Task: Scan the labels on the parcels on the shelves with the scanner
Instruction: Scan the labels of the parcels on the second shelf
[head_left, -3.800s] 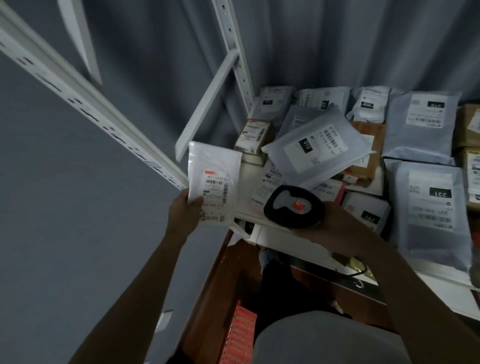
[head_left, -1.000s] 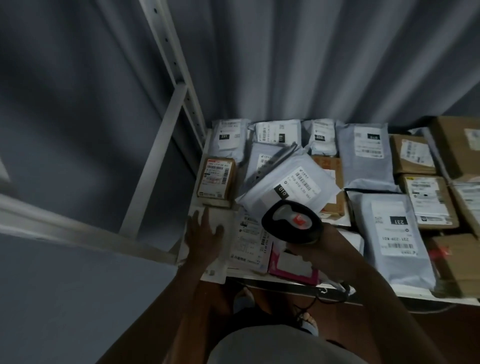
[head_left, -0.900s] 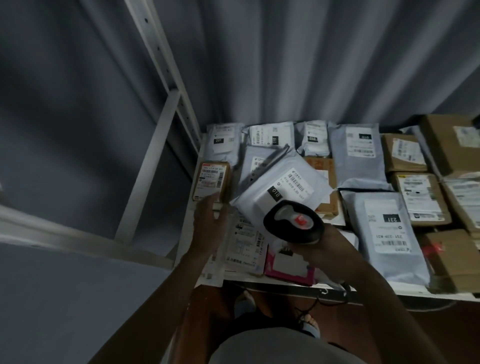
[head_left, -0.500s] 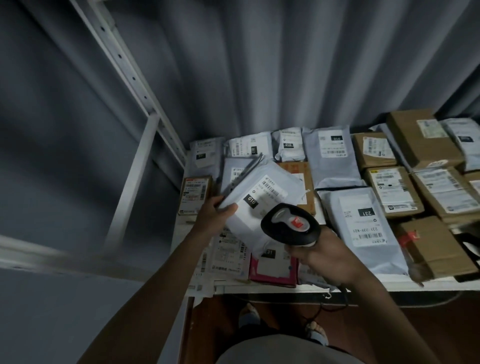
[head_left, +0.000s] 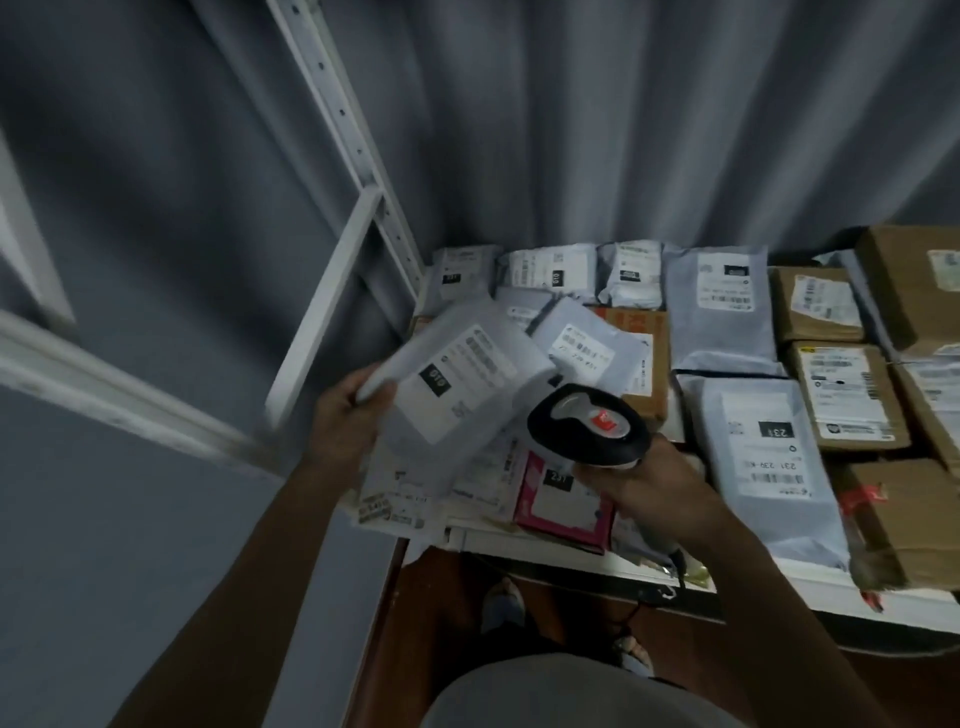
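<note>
My left hand (head_left: 347, 422) grips the left edge of a white poly-bag parcel (head_left: 457, 379) with a black "010" tag, lifted above the shelf's left end with its label facing up. My right hand (head_left: 641, 480) holds the black handheld scanner (head_left: 587, 426), its head with the red button just right of that parcel. Many more labelled parcels lie on the white shelf (head_left: 571, 558): grey bags, a large bag marked "231" (head_left: 763, 457) and a pink-edged flat parcel (head_left: 561, 504) under the scanner.
Brown cardboard boxes (head_left: 847, 395) fill the shelf's right side. A white metal upright (head_left: 343, 135) with a diagonal brace stands at the left. A grey curtain hangs behind. A wooden cabinet edge (head_left: 384, 623) and my feet are below the shelf.
My left hand put the small white parcel down at the shelf's left end, then took the "010" bag and lifted it left. The scanner stayed beside it.
</note>
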